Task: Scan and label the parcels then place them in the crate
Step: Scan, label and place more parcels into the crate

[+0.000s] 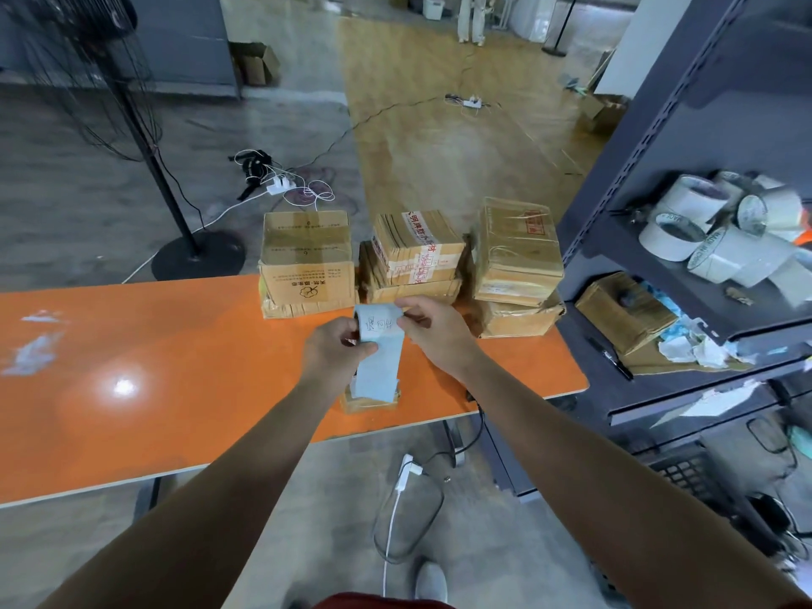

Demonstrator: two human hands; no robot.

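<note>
A pale blue label strip (378, 353) with handwriting near its top hangs between my hands above the orange table (175, 367). My left hand (336, 345) grips its left edge and my right hand (433, 329) pinches its top right corner. Directly below the strip, a small cardboard parcel (368, 401) lies near the table's front edge, mostly hidden by the strip. Several taped cardboard parcels stand in three stacks at the table's far side: left stack (307, 261), middle stack (415, 257), right stack (518, 265).
A dark metal shelf unit (659, 178) stands at the right, holding white tape rolls (720, 230), a cardboard box (624, 309), crumpled paper and a black pen (613, 360). A black crate (690, 472) sits low under it. A fan stand (175, 213) and cables lie on the floor.
</note>
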